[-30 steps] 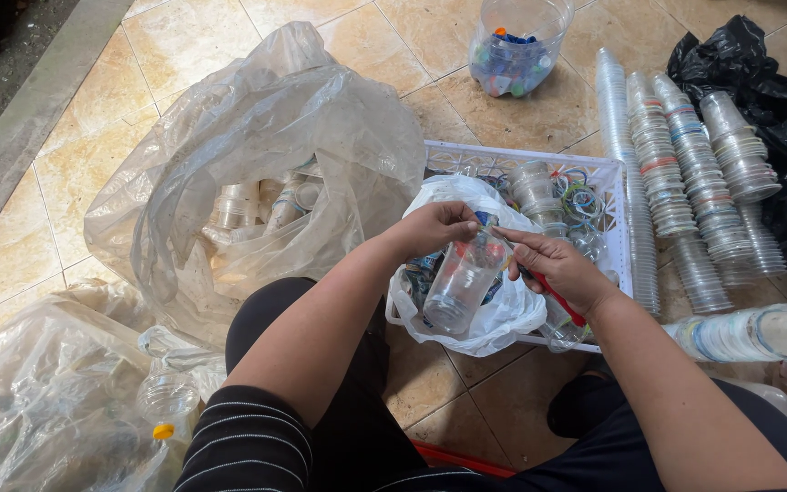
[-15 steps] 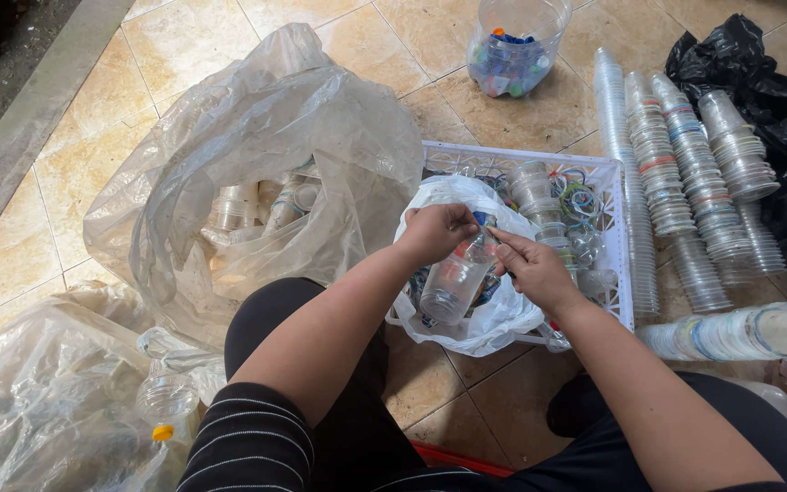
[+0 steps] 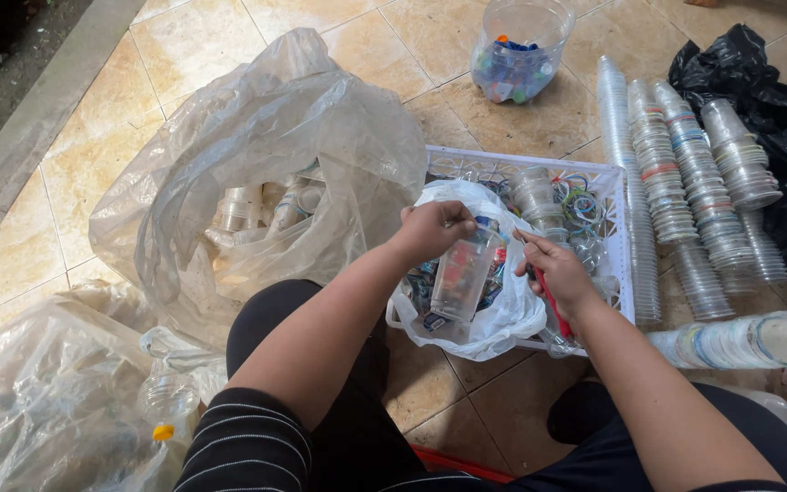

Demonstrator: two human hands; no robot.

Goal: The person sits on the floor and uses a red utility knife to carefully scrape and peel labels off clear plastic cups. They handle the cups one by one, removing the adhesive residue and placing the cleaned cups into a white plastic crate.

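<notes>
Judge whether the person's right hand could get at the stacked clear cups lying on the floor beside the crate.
Probably yes: the right hand holds a red tool, but the stacked clear cups lie uncovered just past the white crate.

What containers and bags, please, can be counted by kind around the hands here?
Clear plastic bags: 2
White bag: 1
White crate: 1
Clear jar of caps: 1
Black bag pile: 1
Cup in left hand: 1
Total: 7

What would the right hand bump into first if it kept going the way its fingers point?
Probably the clear plastic bottle held by the left hand; the right hand points toward it from close by, though depth is uncertain.
</notes>
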